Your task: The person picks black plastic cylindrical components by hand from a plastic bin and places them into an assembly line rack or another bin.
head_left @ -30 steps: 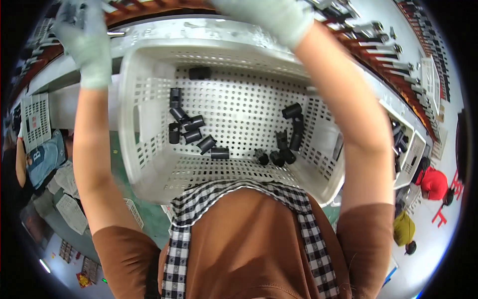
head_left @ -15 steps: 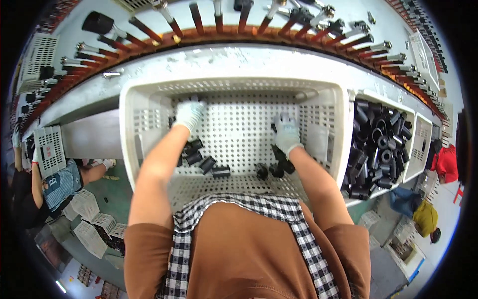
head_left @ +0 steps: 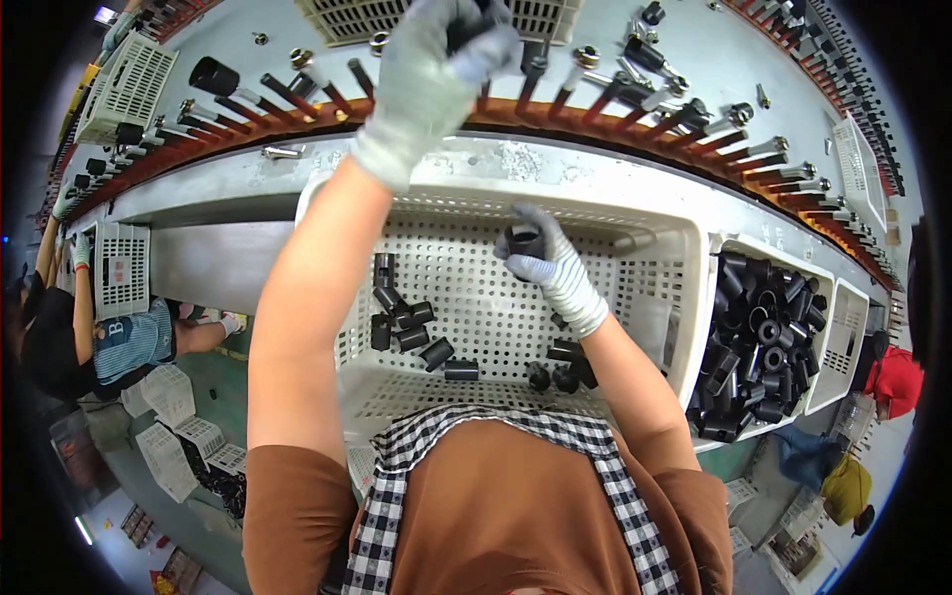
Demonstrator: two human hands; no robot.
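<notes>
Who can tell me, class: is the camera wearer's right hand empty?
No, the right hand has its gloved fingers around a black tube, seen against the inside of the white crate.

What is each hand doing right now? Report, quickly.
Left hand: closed around a dark piece, too blurred to identify.
Right hand: closed around a black cylinder.

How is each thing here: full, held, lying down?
Left grip, raised, closed around a dark part
Right grip, closed on a tube
Big crate, open, sparsely filled
Loose tubes, lying scattered inside it
Side crate, heaped with black tubes
Tools, set along the rack
Silver piece, lying flat
</notes>
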